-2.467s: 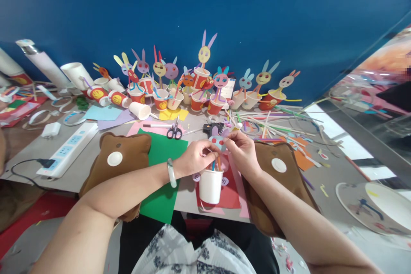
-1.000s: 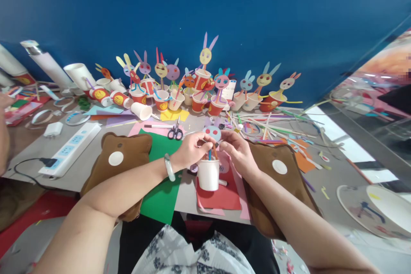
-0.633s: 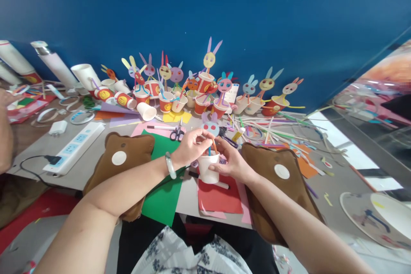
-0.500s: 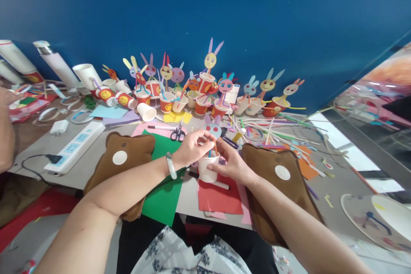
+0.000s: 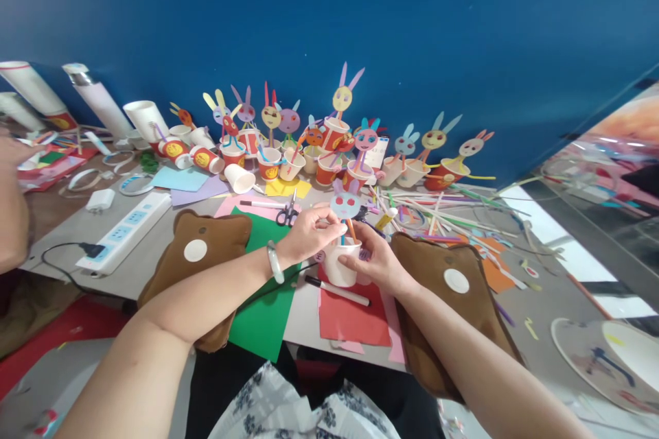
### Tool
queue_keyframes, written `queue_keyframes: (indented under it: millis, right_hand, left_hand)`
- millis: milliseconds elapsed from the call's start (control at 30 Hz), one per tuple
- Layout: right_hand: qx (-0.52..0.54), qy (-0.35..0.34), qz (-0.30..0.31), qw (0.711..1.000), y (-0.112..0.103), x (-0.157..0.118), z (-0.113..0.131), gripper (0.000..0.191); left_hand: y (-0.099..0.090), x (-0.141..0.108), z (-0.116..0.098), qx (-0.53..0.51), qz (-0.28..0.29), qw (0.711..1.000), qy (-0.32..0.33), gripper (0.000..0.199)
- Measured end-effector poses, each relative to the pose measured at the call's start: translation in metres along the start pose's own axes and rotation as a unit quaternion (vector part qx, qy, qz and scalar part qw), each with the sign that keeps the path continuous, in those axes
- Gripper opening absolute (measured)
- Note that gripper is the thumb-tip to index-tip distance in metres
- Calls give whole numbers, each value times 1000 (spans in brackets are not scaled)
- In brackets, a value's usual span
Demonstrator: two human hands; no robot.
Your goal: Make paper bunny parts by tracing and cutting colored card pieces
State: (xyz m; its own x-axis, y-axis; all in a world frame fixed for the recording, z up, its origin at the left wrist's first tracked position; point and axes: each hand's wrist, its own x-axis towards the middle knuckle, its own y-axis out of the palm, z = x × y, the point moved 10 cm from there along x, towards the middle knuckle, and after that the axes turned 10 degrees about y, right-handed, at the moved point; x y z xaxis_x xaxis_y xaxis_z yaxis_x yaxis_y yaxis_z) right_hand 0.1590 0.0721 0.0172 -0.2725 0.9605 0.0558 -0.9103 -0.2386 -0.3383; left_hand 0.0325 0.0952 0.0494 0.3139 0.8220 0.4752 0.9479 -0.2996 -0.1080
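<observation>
Near the front edge of the grey table (image 5: 538,295), a plain white cup (image 5: 342,269) carries one blue straw (image 5: 343,239) and one orange straw (image 5: 352,230) under a pale-blue rabbit face (image 5: 344,205) with pinkish-red eyes and lilac ears. At that edge lie a red sheet (image 5: 354,324), a black-and-white marker (image 5: 338,291), a green sheet (image 5: 268,291) and two brown cushions (image 5: 224,240), each bearing a white disc (image 5: 195,250). Towards the left end, the white power strip (image 5: 123,236) has pale-blue sockets. Beyond the far edge, the wall (image 5: 437,20) is deep blue. The shirt (image 5: 303,408) is white with dark floral patterning.
</observation>
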Motion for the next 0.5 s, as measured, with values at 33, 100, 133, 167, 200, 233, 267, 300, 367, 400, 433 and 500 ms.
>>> queue_keyframes:
  millis: [33,100,133,167,200,233,267,300,367,400,433,500]
  right_hand:
    - [-1,1,-1,1000,0,0,0,64]
    - [-11,3,-1,1000,0,0,0,62]
    - [-19,4,1,1000,0,0,0,59]
    - [-27,4,4,1000,1,0,0,56]
    - [-33,3,8,999,1,-1,0,53]
    - [-37,3,14,999,2,-1,0,50]
    - [-37,4,20,999,4,-1,0,48]
    - [-36,6,26,999,5,-1,-1,47]
    - [-34,13,37,999,7,-2,-3,47]
    - [-35,16,41,998,8,-2,-5,47]
    - [-37,18,45,998,9,-2,-6,47]
    - [-43,19,52,998,11,-2,-9,49]
  left_hand:
    - [-4,1,0,-2,-17,1000,2,25]
    - [-17,4,3,-27,-75,997,-8,24]
    - [-24,4,7,-46,-108,993,-20,23]
    - [-30,4,11,-63,-137,988,-34,23]
    - [-34,5,16,-76,-156,984,-49,22]
    - [-37,5,19,-84,-164,981,-63,22]
    - [-37,6,21,-89,-162,980,-75,21]
    - [-37,7,22,-92,-153,981,-83,20]
    - [-36,9,21,-89,-132,983,-86,18]
    - [-35,9,19,-81,-126,985,-82,18]
    - [-36,10,17,-71,-123,987,-76,18]
    - [-38,10,14,-51,-125,989,-63,16]
